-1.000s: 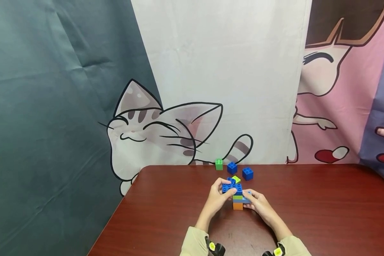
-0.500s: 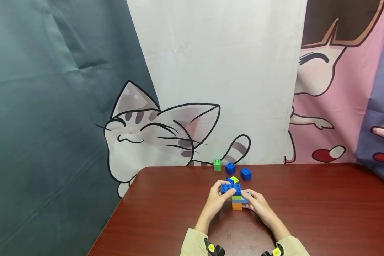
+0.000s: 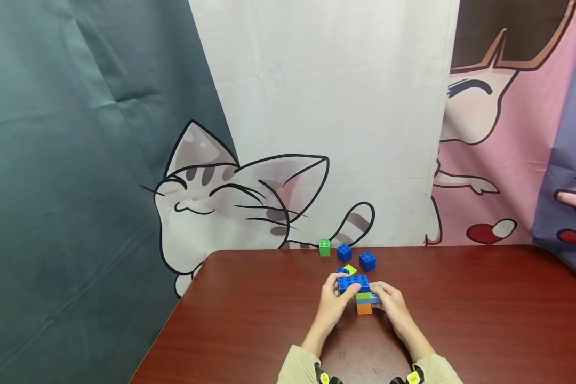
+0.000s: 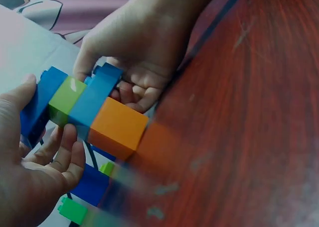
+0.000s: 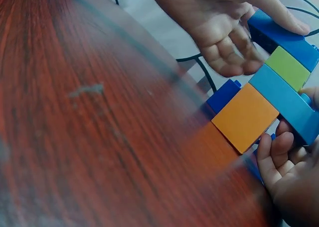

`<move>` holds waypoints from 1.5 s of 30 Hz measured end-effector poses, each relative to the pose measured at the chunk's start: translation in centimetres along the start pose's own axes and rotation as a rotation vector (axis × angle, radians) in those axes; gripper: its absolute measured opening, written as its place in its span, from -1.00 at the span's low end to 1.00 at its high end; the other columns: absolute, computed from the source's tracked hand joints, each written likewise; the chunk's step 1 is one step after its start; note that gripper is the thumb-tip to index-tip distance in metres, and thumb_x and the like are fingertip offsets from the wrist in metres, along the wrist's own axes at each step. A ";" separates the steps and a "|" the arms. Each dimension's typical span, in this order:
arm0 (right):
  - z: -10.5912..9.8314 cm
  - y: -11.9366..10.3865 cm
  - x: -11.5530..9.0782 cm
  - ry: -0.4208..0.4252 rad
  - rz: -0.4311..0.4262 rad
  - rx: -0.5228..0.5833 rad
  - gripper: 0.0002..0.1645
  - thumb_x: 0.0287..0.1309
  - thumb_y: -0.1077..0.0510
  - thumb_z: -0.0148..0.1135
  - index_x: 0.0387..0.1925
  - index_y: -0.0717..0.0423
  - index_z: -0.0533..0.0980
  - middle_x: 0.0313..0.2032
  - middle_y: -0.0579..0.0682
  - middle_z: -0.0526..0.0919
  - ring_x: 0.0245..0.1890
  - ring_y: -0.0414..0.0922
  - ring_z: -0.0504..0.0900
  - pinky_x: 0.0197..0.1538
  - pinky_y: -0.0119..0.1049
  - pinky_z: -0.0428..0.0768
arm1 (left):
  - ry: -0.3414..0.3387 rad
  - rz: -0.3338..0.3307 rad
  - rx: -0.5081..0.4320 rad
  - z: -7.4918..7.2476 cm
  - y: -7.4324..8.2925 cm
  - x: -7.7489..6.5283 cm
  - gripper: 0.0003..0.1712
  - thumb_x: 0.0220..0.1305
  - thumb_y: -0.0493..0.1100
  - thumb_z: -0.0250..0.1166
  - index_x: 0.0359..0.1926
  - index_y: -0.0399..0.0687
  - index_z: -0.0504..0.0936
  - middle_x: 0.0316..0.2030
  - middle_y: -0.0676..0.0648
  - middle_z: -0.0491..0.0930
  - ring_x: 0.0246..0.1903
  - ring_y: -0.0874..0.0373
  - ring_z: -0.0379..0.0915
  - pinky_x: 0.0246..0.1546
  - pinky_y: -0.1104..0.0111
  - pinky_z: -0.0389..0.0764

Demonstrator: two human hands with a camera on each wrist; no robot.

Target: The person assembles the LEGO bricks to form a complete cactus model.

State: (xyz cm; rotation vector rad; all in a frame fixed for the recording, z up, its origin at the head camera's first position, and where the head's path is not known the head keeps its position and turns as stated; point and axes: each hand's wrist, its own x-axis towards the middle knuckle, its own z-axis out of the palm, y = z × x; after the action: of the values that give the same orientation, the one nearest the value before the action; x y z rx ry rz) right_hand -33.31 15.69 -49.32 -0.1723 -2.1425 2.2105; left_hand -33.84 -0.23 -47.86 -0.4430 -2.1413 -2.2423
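Note:
A small tower of toy building bricks stands between the two hands in the head view. Its bottom is an orange brick (image 3: 364, 309), with a light blue brick (image 4: 94, 100) over it that juts out to the right. Above these come a lime green brick (image 5: 288, 69) and a long dark blue brick (image 3: 353, 284), which overhangs to the left. My left hand (image 3: 332, 305) grips the overhanging end of the dark blue brick, thumb on its near side. With thumb and fingers, my right hand (image 3: 396, 308) pinches the jutting end of the light blue brick.
Just behind the tower lie another lime brick (image 3: 350, 269) and a small blue brick (image 3: 342, 270), partly hidden. Farther back are a green brick (image 3: 324, 248) and two blue bricks, one left (image 3: 344, 253) and one right (image 3: 367, 261), near the brown table's (image 3: 485, 309) far edge.
Both hands keep their hold while the tower shifts slightly to the right in the last half second. The loose bricks stay where they were; the head view drifts a little.

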 end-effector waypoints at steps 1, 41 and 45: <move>0.0 0.0 0.0 -0.001 0.002 0.003 -0.78 0.37 0.17 0.03 -0.25 0.13 0.60 -0.52 -0.25 0.61 -0.47 -0.31 0.57 -0.28 -0.46 0.60 | 0.002 -0.001 -0.004 0.0 -0.1 0.0 -0.54 0.29 -0.17 0.31 0.11 -0.31 0.44 -0.11 -0.24 0.64 -0.34 0.31 0.52 -0.16 0.29 0.69; 0.1 0.0 0.2 -0.005 0.017 -0.009 -0.64 0.40 0.19 -0.03 -0.02 0.43 0.50 -0.43 -0.15 0.62 -0.41 -0.29 0.56 -0.28 -0.48 0.60 | 0.139 0.018 -0.070 -1.1 -2.5 0.2 -0.69 0.38 -0.19 0.18 -0.07 -0.43 0.52 -0.35 -0.07 0.61 -0.44 0.25 0.51 -0.34 0.45 0.59; 0.0 0.0 0.2 -0.008 0.018 -0.010 -0.64 0.40 0.18 -0.04 -0.02 0.43 0.50 -0.42 -0.14 0.62 -0.40 -0.28 0.56 -0.27 -0.48 0.60 | 0.211 -0.028 -0.093 -1.3 -2.7 0.5 -0.55 0.49 -0.03 0.03 -0.12 -0.42 0.54 -0.35 -0.20 0.61 -0.43 0.16 0.53 -0.35 0.45 0.61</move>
State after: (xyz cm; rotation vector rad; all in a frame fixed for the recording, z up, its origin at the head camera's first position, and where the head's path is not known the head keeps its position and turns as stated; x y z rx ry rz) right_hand -33.49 15.70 -49.32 -0.1847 -2.1649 2.2145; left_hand -35.12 -1.23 -50.44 -0.1680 -1.9595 -2.2932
